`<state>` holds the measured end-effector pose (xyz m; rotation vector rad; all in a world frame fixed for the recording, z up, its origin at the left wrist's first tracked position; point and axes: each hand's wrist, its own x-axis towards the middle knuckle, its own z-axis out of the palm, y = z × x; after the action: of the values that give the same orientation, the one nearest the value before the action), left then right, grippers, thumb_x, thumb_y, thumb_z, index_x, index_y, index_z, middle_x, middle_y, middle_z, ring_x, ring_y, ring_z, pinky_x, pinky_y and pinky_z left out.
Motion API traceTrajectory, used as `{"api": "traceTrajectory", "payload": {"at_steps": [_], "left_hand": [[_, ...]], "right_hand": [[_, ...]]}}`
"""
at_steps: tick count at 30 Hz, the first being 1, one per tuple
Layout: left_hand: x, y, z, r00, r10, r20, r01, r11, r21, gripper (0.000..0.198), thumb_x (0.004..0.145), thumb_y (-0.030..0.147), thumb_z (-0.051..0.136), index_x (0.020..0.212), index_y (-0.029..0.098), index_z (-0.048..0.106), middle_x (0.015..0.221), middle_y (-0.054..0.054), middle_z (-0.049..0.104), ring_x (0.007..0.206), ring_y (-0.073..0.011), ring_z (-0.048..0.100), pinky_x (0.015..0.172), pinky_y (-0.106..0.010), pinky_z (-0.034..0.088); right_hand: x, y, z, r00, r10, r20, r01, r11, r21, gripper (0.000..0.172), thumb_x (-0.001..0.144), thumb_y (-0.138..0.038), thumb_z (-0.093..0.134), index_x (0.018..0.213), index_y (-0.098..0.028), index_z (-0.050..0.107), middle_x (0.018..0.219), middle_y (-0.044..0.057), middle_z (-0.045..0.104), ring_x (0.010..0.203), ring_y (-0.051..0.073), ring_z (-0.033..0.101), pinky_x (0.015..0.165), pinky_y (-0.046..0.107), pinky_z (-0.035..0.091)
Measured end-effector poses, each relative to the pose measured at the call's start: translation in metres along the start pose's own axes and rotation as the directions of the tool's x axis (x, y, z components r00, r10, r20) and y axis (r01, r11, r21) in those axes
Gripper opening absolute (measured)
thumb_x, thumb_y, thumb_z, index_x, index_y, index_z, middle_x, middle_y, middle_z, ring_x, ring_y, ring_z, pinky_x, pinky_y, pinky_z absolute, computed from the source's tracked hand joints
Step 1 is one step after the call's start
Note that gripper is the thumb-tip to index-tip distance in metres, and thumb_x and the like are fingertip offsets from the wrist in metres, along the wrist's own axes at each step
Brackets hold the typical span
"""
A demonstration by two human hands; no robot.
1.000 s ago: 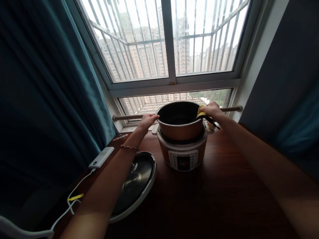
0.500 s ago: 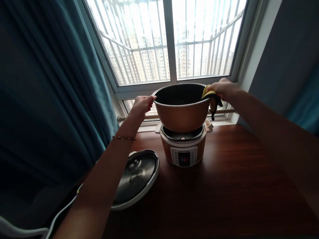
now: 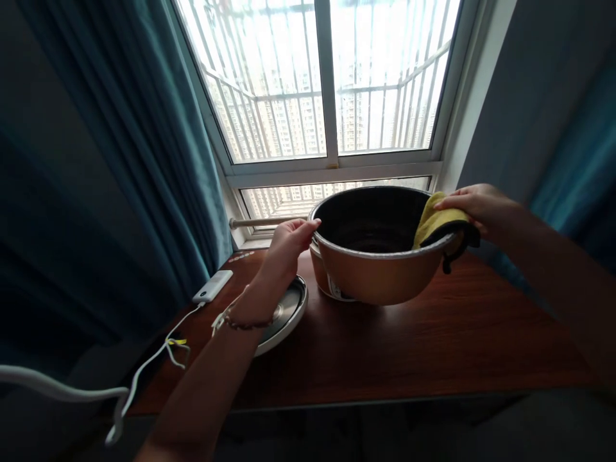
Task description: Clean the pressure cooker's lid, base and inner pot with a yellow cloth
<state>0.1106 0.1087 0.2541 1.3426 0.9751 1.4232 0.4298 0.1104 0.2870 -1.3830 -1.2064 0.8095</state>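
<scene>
A copper-coloured inner pot with a dark inside hangs in the air between my two hands, in front of the cooker. At its left rim, my left hand pinches the edge. My right hand is closed over a yellow cloth with a dark underside, gripping the right rim through it. Behind the pot, the cooker base stands on the table, mostly hidden. The round lid lies inner side up on the table, partly covered by my left forearm.
A white device with a cable lies on the wooden table at the left. Blue curtains hang beside the barred window. The table's front edge runs below the pot.
Both hands have brought the pot down, nearer to me and to the right, off from above the cooker. My view has shifted, so more of the table's left side shows.
</scene>
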Motion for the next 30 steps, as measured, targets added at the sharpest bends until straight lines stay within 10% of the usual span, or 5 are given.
{"api": "traceTrajectory", "payload": {"at_steps": [18, 30], "left_hand": [[-0.145, -0.122, -0.021, 0.988, -0.132, -0.076, 0.143, 0.976, 0.163, 0.038, 0.07, 0.045, 0.064, 0.058, 0.018, 0.041, 0.053, 0.007, 0.038, 0.049, -0.0069, 0.033, 0.049, -0.02, 0.028], [-0.175, -0.176, -0.042, 0.971, -0.178, -0.162, 0.214, 0.947, 0.241, 0.038, 0.071, 0.045, 0.063, 0.058, 0.018, 0.039, 0.053, 0.007, 0.034, 0.05, -0.0077, 0.031, 0.049, -0.021, 0.027]], "right_hand": [[-0.107, 0.159, 0.021, 0.986, 0.16, 0.044, -0.163, 0.985, 0.056, 0.028, 0.055, -0.029, 0.072, 0.075, -0.021, 0.054, 0.071, 0.003, 0.064, 0.06, 0.021, 0.062, 0.052, 0.032, 0.052], [-0.111, 0.231, 0.059, 0.984, 0.141, 0.108, -0.141, 0.99, -0.008, 0.029, 0.06, -0.033, 0.069, 0.079, -0.019, 0.052, 0.073, 0.002, 0.063, 0.066, 0.018, 0.061, 0.058, 0.029, 0.05]]}}
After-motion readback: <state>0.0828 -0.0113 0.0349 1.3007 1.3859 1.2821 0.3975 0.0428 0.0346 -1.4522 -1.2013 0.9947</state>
